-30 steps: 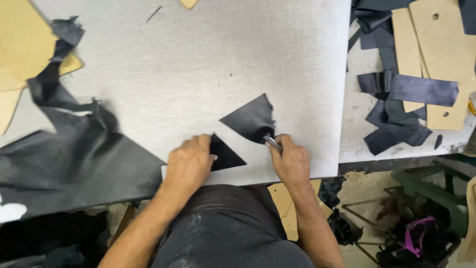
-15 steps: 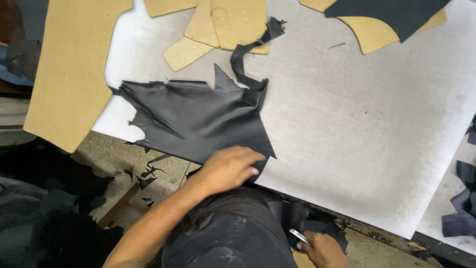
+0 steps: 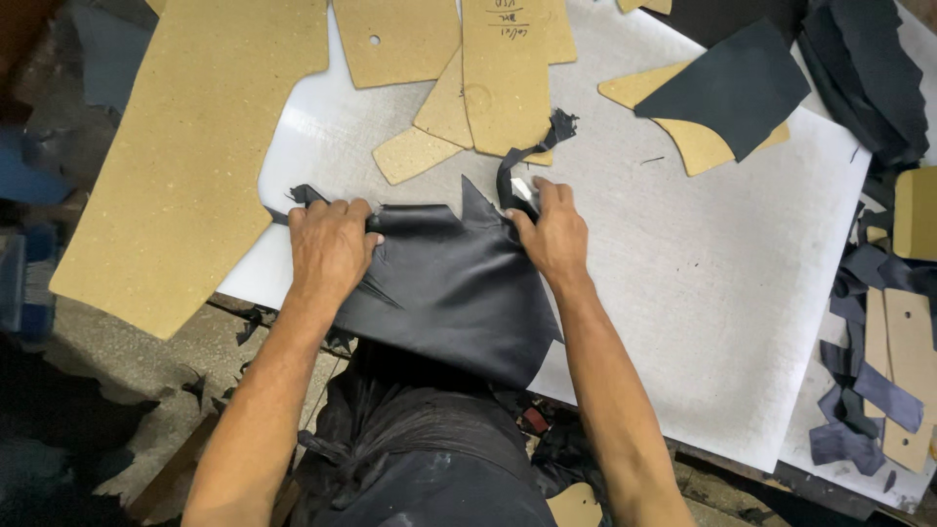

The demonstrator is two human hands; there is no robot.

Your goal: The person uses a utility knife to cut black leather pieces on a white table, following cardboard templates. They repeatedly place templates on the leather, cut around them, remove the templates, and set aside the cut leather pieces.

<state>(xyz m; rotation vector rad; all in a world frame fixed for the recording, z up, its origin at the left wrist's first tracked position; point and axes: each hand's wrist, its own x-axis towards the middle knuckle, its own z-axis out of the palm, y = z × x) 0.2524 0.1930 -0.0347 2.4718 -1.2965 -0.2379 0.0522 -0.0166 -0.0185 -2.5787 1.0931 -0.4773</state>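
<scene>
A large piece of black leather [image 3: 451, 293] lies at the near edge of a white cutting board [image 3: 703, 293], its lower part hanging off toward my body. My left hand [image 3: 327, 244] grips the leather's upper left edge, fingers curled over it. My right hand [image 3: 551, 229] pinches the upper right edge, beside a curled black strip [image 3: 532, 156], and a small metal blade tip [image 3: 523, 189] shows at its fingers.
Tan cardboard patterns [image 3: 488, 68] lie at the board's far side, and a large one [image 3: 185, 156] overhangs the left. Another black leather piece [image 3: 737, 88] rests on a pattern at the upper right. Dark scraps [image 3: 869, 390] and patterns crowd the right edge.
My right hand has come up from below the board onto the leather's right edge. My left hand has slid to the upper left edge. The view shifted so the leather sits closer to centre.
</scene>
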